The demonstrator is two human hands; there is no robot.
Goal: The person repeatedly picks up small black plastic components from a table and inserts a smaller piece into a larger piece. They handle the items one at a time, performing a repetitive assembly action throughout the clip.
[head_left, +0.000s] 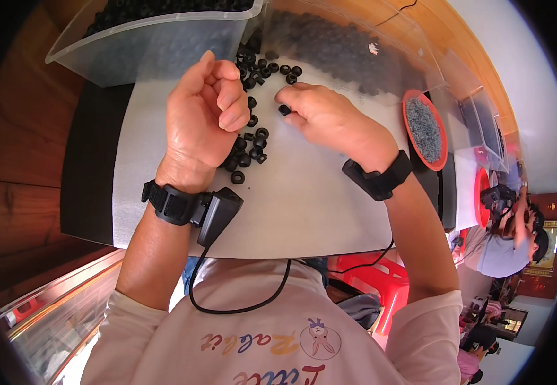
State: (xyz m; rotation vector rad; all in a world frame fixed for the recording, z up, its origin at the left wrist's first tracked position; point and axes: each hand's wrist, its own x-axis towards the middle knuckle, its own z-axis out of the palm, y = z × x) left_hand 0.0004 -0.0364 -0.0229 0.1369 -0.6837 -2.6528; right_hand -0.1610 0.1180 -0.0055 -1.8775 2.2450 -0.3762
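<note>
Palm side up, my left hand point(204, 109) hovers at the left of the loose black parts, its fingers curled in toward the palm. Whatever those fingers may hold is hidden. My right hand point(330, 119) pinches a small black part point(284, 110) between thumb and fingers, back of the hand up. Between the hands, several small black ring-shaped parts point(256, 154) lie scattered on the pale tabletop point(291, 205). More black rings point(274, 67) lie farther back, beyond my fingertips. Both wrists wear black straps with a device.
A clear bin point(156, 38) heaped with black parts stands at the back left. Another clear bin point(349, 54) of dark parts is behind my right hand. A red dish point(443, 138) of small grey pieces sits at the right. Other people point(509, 244) are off to the right.
</note>
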